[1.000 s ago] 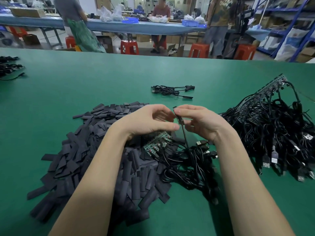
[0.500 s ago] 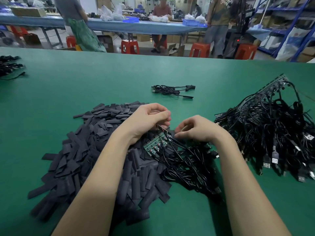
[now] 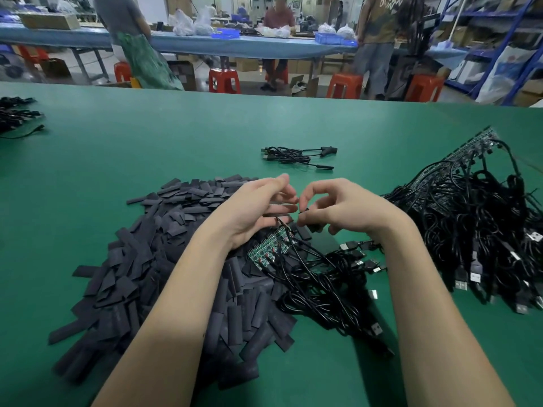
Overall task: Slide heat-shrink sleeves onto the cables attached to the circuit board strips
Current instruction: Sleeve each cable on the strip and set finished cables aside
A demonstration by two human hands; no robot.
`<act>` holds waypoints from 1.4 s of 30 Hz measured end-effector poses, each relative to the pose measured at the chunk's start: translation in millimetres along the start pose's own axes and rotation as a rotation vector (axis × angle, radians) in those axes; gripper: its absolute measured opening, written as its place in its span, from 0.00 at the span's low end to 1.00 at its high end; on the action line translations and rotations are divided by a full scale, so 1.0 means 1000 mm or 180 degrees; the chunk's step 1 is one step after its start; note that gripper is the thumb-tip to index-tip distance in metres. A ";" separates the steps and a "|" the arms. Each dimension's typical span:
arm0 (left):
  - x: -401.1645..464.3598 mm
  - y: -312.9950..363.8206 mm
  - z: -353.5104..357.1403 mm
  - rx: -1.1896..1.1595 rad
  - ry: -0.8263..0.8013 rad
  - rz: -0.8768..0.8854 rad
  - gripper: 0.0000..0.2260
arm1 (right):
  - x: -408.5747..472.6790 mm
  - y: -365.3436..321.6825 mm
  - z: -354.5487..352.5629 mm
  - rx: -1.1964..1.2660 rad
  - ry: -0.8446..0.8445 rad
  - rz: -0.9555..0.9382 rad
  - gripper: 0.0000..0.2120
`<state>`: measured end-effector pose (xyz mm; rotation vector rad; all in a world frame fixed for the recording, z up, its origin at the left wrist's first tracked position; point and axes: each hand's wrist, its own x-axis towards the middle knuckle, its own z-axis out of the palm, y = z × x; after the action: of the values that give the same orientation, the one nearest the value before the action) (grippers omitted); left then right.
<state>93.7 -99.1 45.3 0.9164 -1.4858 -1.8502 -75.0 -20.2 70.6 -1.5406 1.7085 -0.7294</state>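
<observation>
A heap of heat-shrink sleeves [image 3: 164,259] lay left of and under the left hand [image 3: 258,210], whose fingers curled without a clear grip. The circuit board strip [image 3: 269,246] sat just below it. The right hand [image 3: 346,207] pinched a small dark piece [image 3: 304,211] above the tangled cables [image 3: 323,277].

Matt black sleeves [image 3: 164,259], glossy black cables [image 3: 323,289] w/ metal plugs, smooth green felt-like table [image 3: 147,142].
</observation>
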 end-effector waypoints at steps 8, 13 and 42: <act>-0.002 0.007 0.000 -0.0349 0.0039 -0.0068 0.18 | 0.002 -0.015 0.013 -0.0820 -0.0021 0.0083 0.13; 0.001 0.006 -0.001 -0.0498 0.0139 -0.0022 0.12 | 0.001 -0.011 0.005 0.0938 0.0475 -0.0047 0.05; 0.003 -0.004 0.006 -0.0860 0.0342 0.0001 0.05 | 0.012 0.002 0.009 0.2400 0.1143 -0.0359 0.11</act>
<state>87.4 -97.5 42.0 0.8686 -1.1380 -1.9119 -69.3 -31.5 61.7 -1.0087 1.3322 -1.5676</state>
